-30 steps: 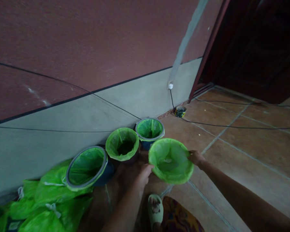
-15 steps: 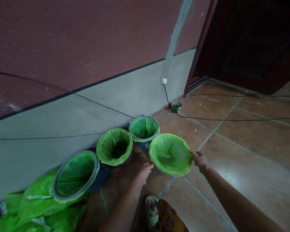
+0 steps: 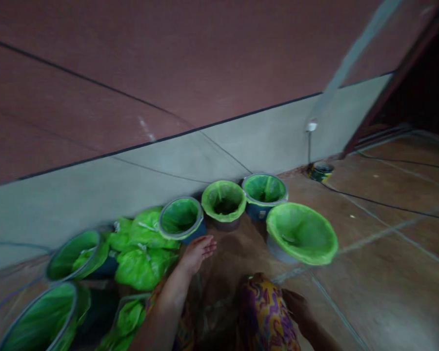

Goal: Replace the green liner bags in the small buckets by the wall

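Note:
My left hand (image 3: 198, 253) is held over the floor with its fingers stretched out, holding nothing. Just beyond it stands a blue bin with a grey rim and green liner (image 3: 182, 218). My right hand (image 3: 294, 303) is low beside my patterned trouser knee (image 3: 265, 312); its fingers are dark and partly hidden. In front of that knee a grey bin with a green bag over its rim (image 3: 303, 234) stands apart from both hands. Two more lined bins, a dark one (image 3: 224, 201) and a blue one (image 3: 265, 189), are by the wall.
Tied green bags (image 3: 144, 265) lie on the floor at left, beside further lined bins (image 3: 75, 256) and a large one (image 3: 44, 317) in the near corner. A small tin (image 3: 320, 171) sits by the wall near a black cable (image 3: 373, 200) and a plugged-in socket (image 3: 311, 126).
Both hands have come away from the lined grey bin. My left hand has moved left and my right hand back toward my knee. The view has turned left, bringing more bags and bins in.

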### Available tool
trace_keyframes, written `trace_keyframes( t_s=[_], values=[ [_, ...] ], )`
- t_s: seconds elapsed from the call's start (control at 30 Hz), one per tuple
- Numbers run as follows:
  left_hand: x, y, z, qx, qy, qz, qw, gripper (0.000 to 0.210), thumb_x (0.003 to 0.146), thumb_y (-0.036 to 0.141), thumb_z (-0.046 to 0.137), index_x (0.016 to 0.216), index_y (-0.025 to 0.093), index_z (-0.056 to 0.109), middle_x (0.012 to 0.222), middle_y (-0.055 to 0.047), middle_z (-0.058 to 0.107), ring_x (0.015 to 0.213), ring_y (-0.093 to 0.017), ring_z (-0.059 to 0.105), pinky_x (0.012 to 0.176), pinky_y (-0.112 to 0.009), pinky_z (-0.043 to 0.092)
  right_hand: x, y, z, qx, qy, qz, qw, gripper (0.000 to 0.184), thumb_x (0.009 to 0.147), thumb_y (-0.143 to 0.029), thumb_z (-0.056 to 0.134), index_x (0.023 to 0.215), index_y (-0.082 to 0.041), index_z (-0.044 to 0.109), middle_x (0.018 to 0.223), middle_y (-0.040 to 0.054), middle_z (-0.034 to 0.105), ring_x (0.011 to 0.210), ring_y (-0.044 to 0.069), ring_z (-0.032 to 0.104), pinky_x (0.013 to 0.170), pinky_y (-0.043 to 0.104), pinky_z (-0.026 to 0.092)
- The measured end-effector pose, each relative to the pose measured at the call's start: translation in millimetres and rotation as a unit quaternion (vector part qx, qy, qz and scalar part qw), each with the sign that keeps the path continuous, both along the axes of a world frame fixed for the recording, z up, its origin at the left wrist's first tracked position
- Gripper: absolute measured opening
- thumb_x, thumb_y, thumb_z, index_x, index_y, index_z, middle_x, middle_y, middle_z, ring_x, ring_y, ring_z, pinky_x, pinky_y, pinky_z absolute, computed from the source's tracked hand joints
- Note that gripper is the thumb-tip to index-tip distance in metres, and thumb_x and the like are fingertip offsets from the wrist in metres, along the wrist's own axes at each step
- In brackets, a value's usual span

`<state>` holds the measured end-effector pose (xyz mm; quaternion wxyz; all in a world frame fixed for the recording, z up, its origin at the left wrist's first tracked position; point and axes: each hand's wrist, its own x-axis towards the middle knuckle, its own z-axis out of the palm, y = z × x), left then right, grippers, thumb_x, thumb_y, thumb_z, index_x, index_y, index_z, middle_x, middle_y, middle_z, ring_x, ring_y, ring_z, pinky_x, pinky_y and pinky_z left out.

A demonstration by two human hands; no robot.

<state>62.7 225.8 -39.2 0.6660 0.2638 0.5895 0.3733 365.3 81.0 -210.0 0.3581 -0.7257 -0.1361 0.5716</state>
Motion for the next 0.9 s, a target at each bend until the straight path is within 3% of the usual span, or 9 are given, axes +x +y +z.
trace_keyframes(
  t_s=[0.13,0.27,0.4,0.53,0.7,0.8,0.9],
  values=[
    [-72.3,-47.4,23.3,0.027,-0.026,0.129,0.991,0.025,0.072,0.026,0.074,0.093,0.012,0.070,0.088,-0.010,0.074,0.075,-0.015,0.068,0.074,-0.026,0.051,-19.0,46.5,33.9,0.037,0.038,0.082,0.995,0.037,0.049,-0.046,0.072,0.078,-0.023,0.067,0.079,0.0093,0.073,0.073,0.026,0.070,0.063,0.034,0.055],
    [-145.4,-95.4,31.5,0.041,-0.028,0.278,0.959,0.019,0.074,0.018,0.071,0.092,0.012,0.070,0.086,-0.010,0.073,0.073,-0.014,0.068,0.071,-0.024,0.052,-63.0,103.3,68.9,0.097,0.020,0.158,0.982,0.036,0.055,-0.041,0.072,0.085,-0.022,0.066,0.078,0.0076,0.073,0.070,0.022,0.069,0.061,0.030,0.056],
    [-211.9,-142.1,19.6,0.030,-0.025,0.386,0.921,0.015,0.077,0.014,0.067,0.092,0.011,0.068,0.084,-0.009,0.072,0.067,-0.012,0.067,0.062,-0.021,0.051,-143.1,141.2,108.4,0.134,0.005,0.235,0.963,0.031,0.064,-0.034,0.072,0.090,-0.019,0.065,0.081,0.0074,0.073,0.067,0.017,0.068,0.061,0.026,0.055],
    [-273.1,-171.6,-2.3,0.015,-0.026,0.460,0.887,0.008,0.080,0.010,0.062,0.087,0.013,0.064,0.078,-0.006,0.069,0.060,-0.009,0.064,0.055,-0.018,0.050,-248.8,152.4,137.8,0.173,-0.005,0.348,0.921,0.027,0.073,-0.033,0.067,0.094,-0.017,0.066,0.083,0.0086,0.073,0.067,0.015,0.067,0.061,0.025,0.054],
    [-345.6,-161.3,-16.8,-0.002,-0.024,0.521,0.853,0.005,0.084,0.013,0.060,0.079,0.014,0.058,0.069,-0.004,0.064,0.055,-0.009,0.061,0.052,-0.017,0.049,-389.7,156.9,143.6,0.227,-0.054,0.504,0.832,0.022,0.082,-0.029,0.056,0.095,-0.016,0.068,0.080,0.0049,0.072,0.065,0.014,0.065,0.059,0.024,0.051],
    [-384.4,-132.0,-22.9,-0.009,-0.033,0.535,0.844,0.007,0.086,0.019,0.059,0.082,0.014,0.058,0.068,-0.004,0.062,0.055,-0.010,0.060,0.055,-0.020,0.051,-473.1,170.7,135.3,0.280,-0.105,0.583,0.756,0.026,0.085,-0.026,0.051,0.102,-0.014,0.068,0.090,0.0067,0.072,0.076,0.017,0.067,0.068,0.028,0.053],
    [-420.8,-94.1,-36.0,-0.042,-0.040,0.561,0.826,0.014,0.086,0.027,0.062,0.086,0.013,0.058,0.066,-0.003,0.059,0.056,-0.012,0.059,0.057,-0.023,0.052,-552.7,189.7,125.8,0.321,-0.153,0.622,0.698,0.029,0.087,-0.021,0.050,0.110,-0.014,0.067,0.101,0.0083,0.072,0.095,0.020,0.065,0.087,0.034,0.050]
  ],
)
